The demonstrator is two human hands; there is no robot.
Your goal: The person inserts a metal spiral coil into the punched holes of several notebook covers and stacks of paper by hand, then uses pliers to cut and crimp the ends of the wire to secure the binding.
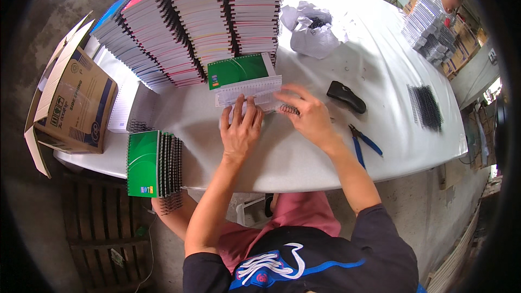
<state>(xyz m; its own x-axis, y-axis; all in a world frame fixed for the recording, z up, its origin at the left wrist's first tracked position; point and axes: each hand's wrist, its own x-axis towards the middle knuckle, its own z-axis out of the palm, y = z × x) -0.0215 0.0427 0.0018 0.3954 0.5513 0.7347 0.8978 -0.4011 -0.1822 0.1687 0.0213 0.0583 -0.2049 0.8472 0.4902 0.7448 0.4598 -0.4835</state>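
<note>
A notebook with a green cover (pixel 239 71) lies in front of me, its white punched pages (pixel 252 93) spread at the near side. My left hand (pixel 241 127) rests flat with fingers apart at the near edge of those pages. Just to the right, my right hand (pixel 309 116) closes around a black wire spiral (pixel 288 109) beside the pages' right corner. Its index finger is smeared by motion. Whether the spiral has entered the holes, I cannot tell. At the table's left front edge sits a pile of green spiral notebooks (pixel 144 163), their coils facing right.
Tall stacks of notebooks (pixel 201 24) stand behind the work. An open cardboard box (pixel 76 103) is at left. Blue-handled pliers (pixel 361 144), a black stapler-like tool (pixel 346 96) and loose black coils (pixel 425 107) lie right. Crumpled white wrapping (pixel 315 38) holds more coils. Another person is far right.
</note>
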